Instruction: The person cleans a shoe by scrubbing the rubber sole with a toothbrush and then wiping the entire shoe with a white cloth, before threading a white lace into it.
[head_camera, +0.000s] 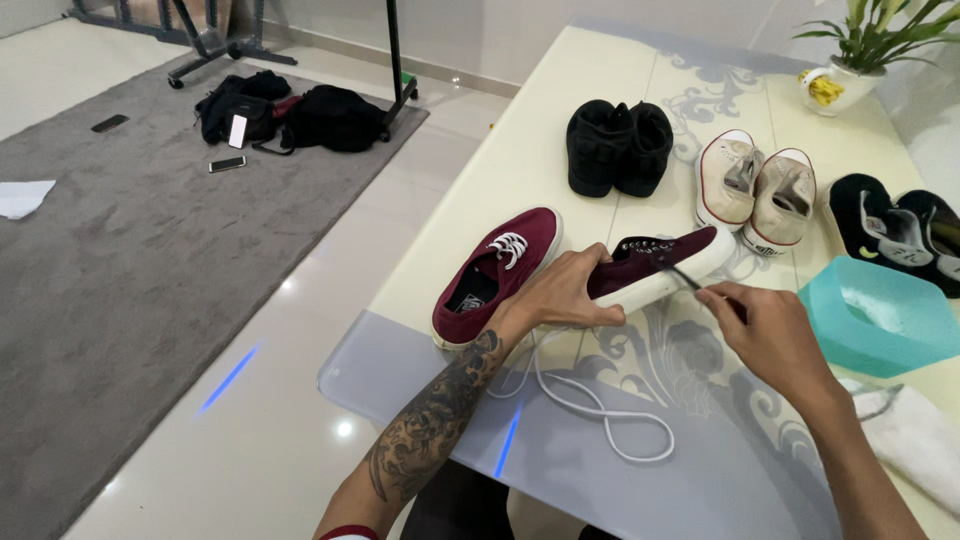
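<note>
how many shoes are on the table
8: a maroon pair, one lying flat and one in the left hand; a black pair; a white pair; a black pair at the right edge.

I take this for a room in a home: my hands work at a glossy cream table (520, 150) with a grey floral pattern, and beyond my grip a potted plant (868, 40) stands at its far corner. Off to the left of my left hand (565, 295), pale polished tiles carry a grey rug (120, 260), where black bags (290, 115) and phones lie loose.
</note>
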